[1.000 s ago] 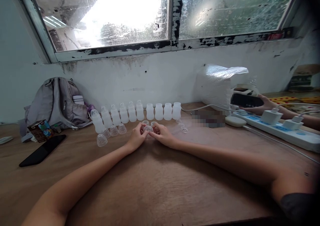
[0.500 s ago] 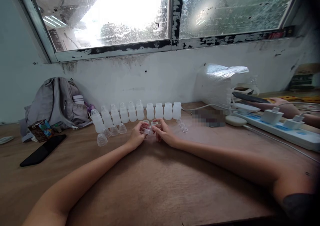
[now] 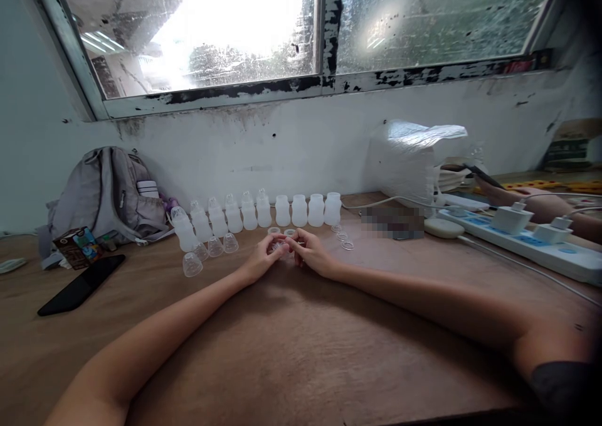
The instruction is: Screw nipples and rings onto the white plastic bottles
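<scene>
My left hand (image 3: 264,255) and my right hand (image 3: 309,251) meet at the middle of the table, fingertips together. Both are closed round a small clear plastic bottle part (image 3: 278,246), mostly hidden by the fingers. Just beyond them lie two whitish rings, a left one (image 3: 273,231) and a right one (image 3: 289,232). Behind stands a row of frosted baby bottles; those at the left, such as one bottle (image 3: 234,216), wear clear caps, while those at the right, such as another bottle (image 3: 300,211), are uncapped. Several clear dome caps (image 3: 192,265) stand left of my hands. Thin clear rings (image 3: 347,245) lie to the right.
At the left are a grey backpack (image 3: 106,194), a small carton (image 3: 78,245) and a black phone (image 3: 82,285). A power strip (image 3: 527,238) with plugs and cables, a round pale device (image 3: 443,228) and a white bag (image 3: 407,162) occupy the right. Another person's arm (image 3: 536,203) reaches in there.
My fingers have closed further over the clear part, which shows less now; my left thumb has shifted across it. At the right, the other person's hand and dark object have moved.
</scene>
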